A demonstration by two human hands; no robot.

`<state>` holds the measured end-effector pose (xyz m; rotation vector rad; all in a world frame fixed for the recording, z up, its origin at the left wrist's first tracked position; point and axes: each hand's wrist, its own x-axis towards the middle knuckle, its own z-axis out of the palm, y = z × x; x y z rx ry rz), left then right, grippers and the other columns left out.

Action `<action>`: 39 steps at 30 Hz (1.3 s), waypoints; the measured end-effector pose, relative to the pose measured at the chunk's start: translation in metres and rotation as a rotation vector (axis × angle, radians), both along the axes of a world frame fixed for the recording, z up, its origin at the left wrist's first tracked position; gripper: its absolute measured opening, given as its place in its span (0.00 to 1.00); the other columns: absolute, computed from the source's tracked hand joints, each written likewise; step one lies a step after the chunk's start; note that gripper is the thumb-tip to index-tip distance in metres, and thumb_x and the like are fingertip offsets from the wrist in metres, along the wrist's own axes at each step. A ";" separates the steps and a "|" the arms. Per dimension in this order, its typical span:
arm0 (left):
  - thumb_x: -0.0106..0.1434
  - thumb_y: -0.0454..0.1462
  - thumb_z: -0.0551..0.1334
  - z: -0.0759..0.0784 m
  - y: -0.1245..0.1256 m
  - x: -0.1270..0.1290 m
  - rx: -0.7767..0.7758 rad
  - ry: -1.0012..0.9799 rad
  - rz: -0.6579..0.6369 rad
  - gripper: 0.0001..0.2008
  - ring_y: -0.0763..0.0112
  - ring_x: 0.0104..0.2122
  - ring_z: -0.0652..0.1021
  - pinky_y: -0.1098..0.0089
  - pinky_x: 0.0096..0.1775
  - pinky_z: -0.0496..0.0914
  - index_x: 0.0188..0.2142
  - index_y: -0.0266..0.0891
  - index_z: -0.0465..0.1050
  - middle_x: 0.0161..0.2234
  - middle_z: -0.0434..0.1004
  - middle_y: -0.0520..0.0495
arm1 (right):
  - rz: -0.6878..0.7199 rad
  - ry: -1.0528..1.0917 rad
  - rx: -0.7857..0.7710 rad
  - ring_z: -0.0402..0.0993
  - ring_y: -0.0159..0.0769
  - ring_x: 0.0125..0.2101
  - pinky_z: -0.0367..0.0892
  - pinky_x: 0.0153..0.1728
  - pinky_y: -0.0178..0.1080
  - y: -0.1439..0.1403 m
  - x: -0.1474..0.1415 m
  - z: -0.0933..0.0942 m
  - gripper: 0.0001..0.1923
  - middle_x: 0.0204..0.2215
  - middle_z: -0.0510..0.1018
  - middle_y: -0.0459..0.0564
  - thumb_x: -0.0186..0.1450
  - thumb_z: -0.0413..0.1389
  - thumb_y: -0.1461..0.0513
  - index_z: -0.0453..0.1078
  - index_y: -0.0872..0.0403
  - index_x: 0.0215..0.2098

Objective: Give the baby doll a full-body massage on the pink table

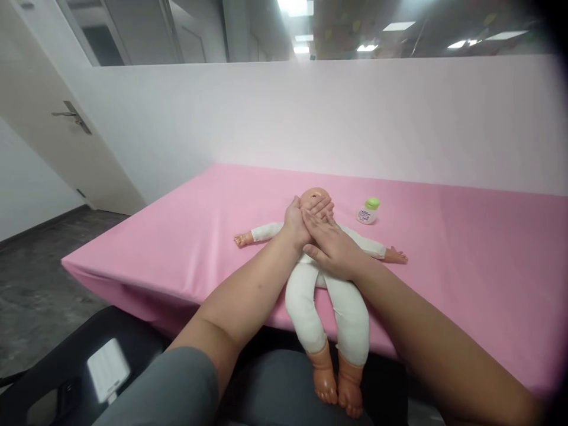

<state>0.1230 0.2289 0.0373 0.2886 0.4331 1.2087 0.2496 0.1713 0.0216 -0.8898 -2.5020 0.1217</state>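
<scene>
A baby doll (306, 296) with a white cloth body lies on its back on the pink-covered table, arms spread and feet hanging past the front edge. Above its chest and chin, my left hand (299, 222) is held palm up with the fingers stretched out. My right hand (338, 247) lies flat across the left palm, fingers extended. Neither hand grips anything that I can see. Part of the doll's face and chest is hidden behind my hands. To the right of its head stands a small clear bottle (367, 213) with a green cap and a printed label.
The pink table cover (465, 254) reaches to a white wall (355, 118) with a window above. At lower left, a white device (108, 370) rests on a black chair (128, 337). A door (44, 106) with a metal handle is at far left.
</scene>
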 end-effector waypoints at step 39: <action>0.76 0.52 0.47 0.021 -0.006 -0.003 -0.109 0.062 -0.064 0.31 0.52 0.45 0.85 0.56 0.51 0.79 0.62 0.32 0.71 0.48 0.83 0.30 | -0.058 0.057 -0.018 0.40 0.54 0.76 0.36 0.74 0.63 0.018 -0.003 -0.002 0.47 0.76 0.47 0.60 0.74 0.47 0.38 0.40 0.54 0.79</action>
